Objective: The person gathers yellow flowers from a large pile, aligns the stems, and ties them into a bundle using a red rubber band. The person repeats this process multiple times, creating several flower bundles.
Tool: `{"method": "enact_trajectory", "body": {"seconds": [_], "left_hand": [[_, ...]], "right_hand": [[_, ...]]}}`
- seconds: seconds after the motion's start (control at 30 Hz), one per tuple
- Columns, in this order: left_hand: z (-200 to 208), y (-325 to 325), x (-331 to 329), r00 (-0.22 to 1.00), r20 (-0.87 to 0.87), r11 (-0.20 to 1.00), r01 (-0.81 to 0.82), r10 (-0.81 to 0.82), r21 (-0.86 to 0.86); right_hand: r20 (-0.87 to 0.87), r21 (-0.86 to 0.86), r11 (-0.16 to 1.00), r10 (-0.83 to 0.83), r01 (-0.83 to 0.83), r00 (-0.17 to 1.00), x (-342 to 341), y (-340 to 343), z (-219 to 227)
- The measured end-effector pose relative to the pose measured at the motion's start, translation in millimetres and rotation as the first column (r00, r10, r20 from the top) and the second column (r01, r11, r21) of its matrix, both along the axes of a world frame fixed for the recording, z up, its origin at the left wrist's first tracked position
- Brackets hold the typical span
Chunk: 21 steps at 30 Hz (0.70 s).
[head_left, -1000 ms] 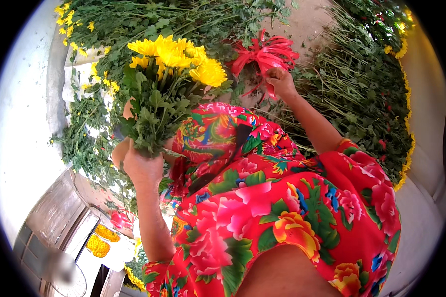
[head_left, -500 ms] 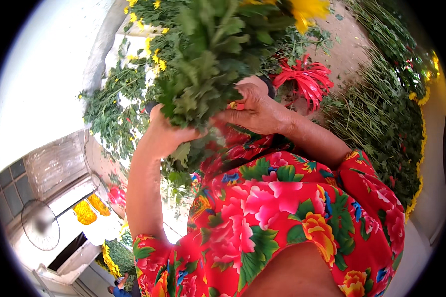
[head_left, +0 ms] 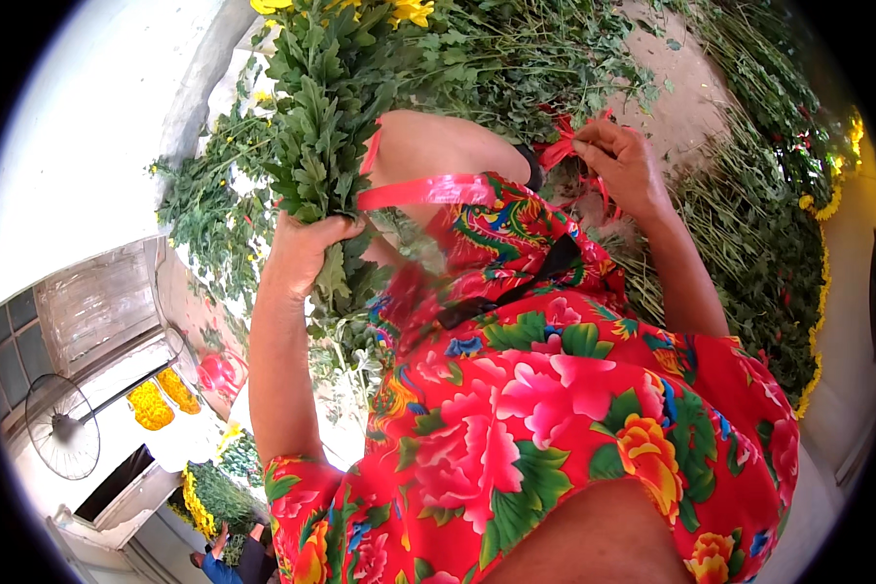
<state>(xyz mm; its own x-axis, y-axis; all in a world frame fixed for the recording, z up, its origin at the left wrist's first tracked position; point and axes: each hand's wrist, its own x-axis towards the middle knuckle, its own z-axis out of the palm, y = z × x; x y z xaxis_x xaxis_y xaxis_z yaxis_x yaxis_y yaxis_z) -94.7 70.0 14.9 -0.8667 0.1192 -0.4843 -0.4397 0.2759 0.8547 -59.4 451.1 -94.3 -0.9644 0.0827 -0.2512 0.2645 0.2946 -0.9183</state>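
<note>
My left hand [head_left: 311,248] is closed around the stems of a bunch of yellow chrysanthemums [head_left: 323,136], held upright with the blooms at the top edge. A red plastic strip [head_left: 428,191] runs from beside the bunch across my leg toward the right. My right hand [head_left: 628,170] pinches at a bundle of red plastic strips [head_left: 555,151] beside my knee. Exactly how much of the bundle lies between the fingertips is hidden.
Cut leafy stems lie beyond my knee, and a large pile of stems [head_left: 749,234] edged with yellow blooms lies at right. At lower left are a fan [head_left: 62,426], hanging yellow flowers [head_left: 152,405] and another person [head_left: 226,566]. A white wall [head_left: 88,146] rises at left.
My right hand has left the bunch and moved right to the red strips. My left hand keeps hold of the bunch, which has shifted left. The strip across my leg now shows.
</note>
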Motion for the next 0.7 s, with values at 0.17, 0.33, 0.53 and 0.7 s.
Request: {"method": "enact_trajectory", "body": {"seconds": [0.17,0.33,0.53,0.7], "left_hand": [[-5.7,4.5,1.2,0.999,0.038,1.000,-0.019,0.019,0.002],[-7.3,13.3,2.6,1.000,-0.006,1.000,0.009,-0.009,0.011],[-10.4,9.5,2.0,1.000,0.023,1.000,0.010,-0.010,-0.005],[-21.5,4.0,3.6,1.000,-0.009,0.991,0.010,-0.011,-0.133]], "right_hand": [[-0.175,0.115,0.948,0.313,-0.296,0.934,7.7,-43.5,27.9],[-0.515,0.339,0.923,0.343,-0.181,0.786,1.8,-85.8,7.7],[-0.560,0.489,0.853,0.466,-0.181,0.685,1.6,-68.5,18.9],[-0.517,0.620,0.771,0.543,-0.149,0.661,4.4,-38.9,33.1]]}}
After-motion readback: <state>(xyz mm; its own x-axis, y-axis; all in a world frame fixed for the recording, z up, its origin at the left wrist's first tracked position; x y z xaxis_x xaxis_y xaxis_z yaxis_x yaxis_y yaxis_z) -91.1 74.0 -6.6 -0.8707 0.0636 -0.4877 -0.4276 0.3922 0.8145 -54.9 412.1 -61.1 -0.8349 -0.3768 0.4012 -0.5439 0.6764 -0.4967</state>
